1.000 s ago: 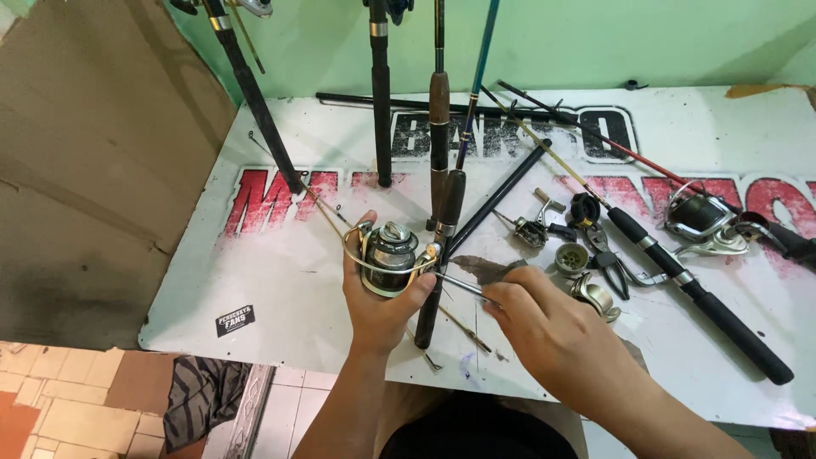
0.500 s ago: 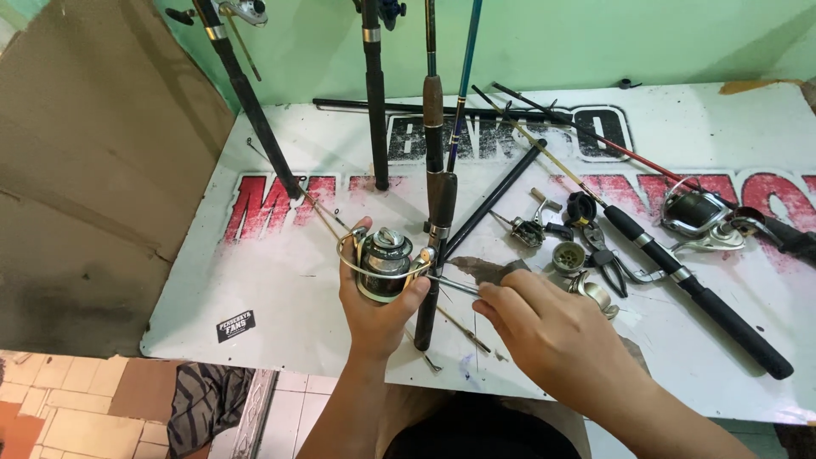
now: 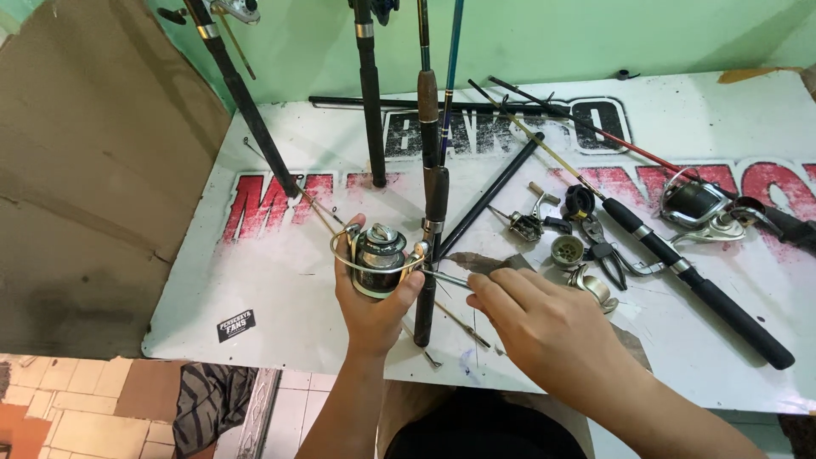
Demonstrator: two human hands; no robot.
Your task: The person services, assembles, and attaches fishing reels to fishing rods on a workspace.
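A white table (image 3: 280,280) with large red lettering is covered with fishing rods (image 3: 435,195) and reel parts (image 3: 568,252). Near its front edge, a spinning reel (image 3: 378,255) is gripped in the left hand (image 3: 371,306) — the right hand (image 3: 544,327) is closed around a thin metal tool (image 3: 449,279) touching the reel's right side.

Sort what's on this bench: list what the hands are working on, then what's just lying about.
In hand:
- silver spinning reel with wire bail, gripped by the left hand
- thin metal tool, at the right hand

Lying about:
- black-handled pliers
- second silver reel
- black fishing rod with foam grip
- small round metal spool
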